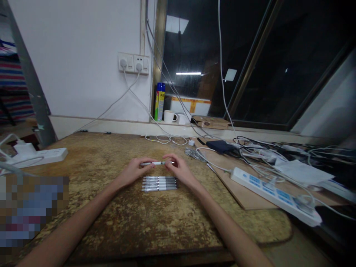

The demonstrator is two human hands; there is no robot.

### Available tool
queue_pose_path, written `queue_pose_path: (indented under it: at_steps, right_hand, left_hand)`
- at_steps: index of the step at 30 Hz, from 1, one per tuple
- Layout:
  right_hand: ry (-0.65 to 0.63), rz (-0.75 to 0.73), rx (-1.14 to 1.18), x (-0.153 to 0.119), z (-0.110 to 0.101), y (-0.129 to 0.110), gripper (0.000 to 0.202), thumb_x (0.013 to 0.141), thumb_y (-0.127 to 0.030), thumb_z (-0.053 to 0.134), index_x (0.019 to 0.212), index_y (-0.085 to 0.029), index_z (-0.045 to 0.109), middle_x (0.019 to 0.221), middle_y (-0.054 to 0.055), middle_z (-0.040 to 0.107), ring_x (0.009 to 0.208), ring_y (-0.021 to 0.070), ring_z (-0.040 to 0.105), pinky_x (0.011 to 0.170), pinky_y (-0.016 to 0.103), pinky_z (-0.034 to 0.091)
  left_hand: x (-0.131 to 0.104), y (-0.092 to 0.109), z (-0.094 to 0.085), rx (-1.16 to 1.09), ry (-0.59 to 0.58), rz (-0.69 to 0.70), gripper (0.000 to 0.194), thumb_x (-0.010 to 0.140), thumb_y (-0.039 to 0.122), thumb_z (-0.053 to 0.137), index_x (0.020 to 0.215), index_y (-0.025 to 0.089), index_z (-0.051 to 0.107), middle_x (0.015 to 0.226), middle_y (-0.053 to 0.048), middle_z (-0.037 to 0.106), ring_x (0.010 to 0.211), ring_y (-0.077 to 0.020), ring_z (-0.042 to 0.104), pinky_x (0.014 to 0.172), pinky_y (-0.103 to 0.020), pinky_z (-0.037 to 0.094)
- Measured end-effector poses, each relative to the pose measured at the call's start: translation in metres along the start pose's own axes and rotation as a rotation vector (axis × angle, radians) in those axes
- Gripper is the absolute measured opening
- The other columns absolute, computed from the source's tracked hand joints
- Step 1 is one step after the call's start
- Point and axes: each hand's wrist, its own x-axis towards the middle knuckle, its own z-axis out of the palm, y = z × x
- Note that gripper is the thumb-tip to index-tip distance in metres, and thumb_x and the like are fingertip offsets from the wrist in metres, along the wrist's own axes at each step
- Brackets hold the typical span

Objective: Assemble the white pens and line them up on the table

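Note:
A white pen (158, 163) with dark ends lies crosswise between my two hands, just above the table or on it; I cannot tell which. My left hand (137, 168) closes its fingers on the pen's left end. At the other end, my right hand (178, 168) pinches the pen with thumb and fingers. Nearer to me, several similar pens (159, 184) lie side by side in a neat row on the worn wooden table (144, 222). Their left parts look clear or white, their right parts grey.
To the right, a white power strip (275, 196) rests on a brown board (222, 178) among tangled cables. Another power strip (52, 154) lies at the left. A spray can (159, 102) and a white mug (169, 116) stand on the windowsill. Crumpled clear plastic (193, 152) lies beyond my right hand.

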Motion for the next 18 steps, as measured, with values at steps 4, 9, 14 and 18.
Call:
queue_pose_path:
  at_steps: [4, 9, 14, 18]
  right_hand:
    - [-0.049, 0.087, 0.037, 0.0003, -0.0001, 0.0019, 0.033, 0.094, -0.049, 0.054, 0.104, -0.020, 0.065, 0.058, -0.005, 0.056, 0.052, 0.0143, 0.050, 0.053, 0.026, 0.040]
    - [-0.010, 0.016, -0.026, 0.0014, -0.0034, 0.0032, 0.026, 0.087, -0.039, 0.065, 0.106, -0.021, 0.067, 0.075, -0.002, 0.064, 0.065, 0.0151, 0.057, 0.062, 0.026, 0.044]
    - [-0.053, 0.080, 0.005, 0.0001, -0.0026, -0.0002, 0.033, 0.095, -0.049, 0.053, 0.101, -0.020, 0.067, 0.059, -0.004, 0.057, 0.053, 0.0146, 0.051, 0.054, 0.026, 0.039]
    - [-0.003, 0.008, -0.045, 0.0000, -0.0013, -0.0016, 0.024, 0.089, -0.040, 0.062, 0.103, -0.021, 0.069, 0.076, -0.001, 0.065, 0.068, 0.0155, 0.058, 0.064, 0.026, 0.043]
  left_hand:
    - [0.0000, 0.0009, -0.0005, -0.006, -0.018, 0.007, 0.039, 0.097, 0.047, 0.060, 0.121, 0.021, 0.076, 0.125, -0.007, 0.075, 0.115, -0.0270, 0.068, 0.102, -0.037, 0.050]
    - [0.0007, -0.0021, 0.0003, -0.026, -0.001, -0.011, 0.039, 0.096, 0.047, 0.060, 0.121, 0.022, 0.076, 0.125, -0.008, 0.075, 0.115, -0.0273, 0.068, 0.102, -0.037, 0.050]
    - [0.0009, -0.0045, 0.0002, -0.028, 0.001, -0.015, 0.040, 0.094, 0.049, 0.063, 0.119, 0.020, 0.076, 0.122, -0.007, 0.076, 0.111, -0.0278, 0.069, 0.099, -0.036, 0.052]
    - [0.0010, -0.0034, -0.0008, -0.008, 0.013, -0.015, 0.041, 0.094, 0.050, 0.062, 0.117, 0.020, 0.077, 0.119, -0.007, 0.077, 0.108, -0.0279, 0.070, 0.101, -0.037, 0.051]
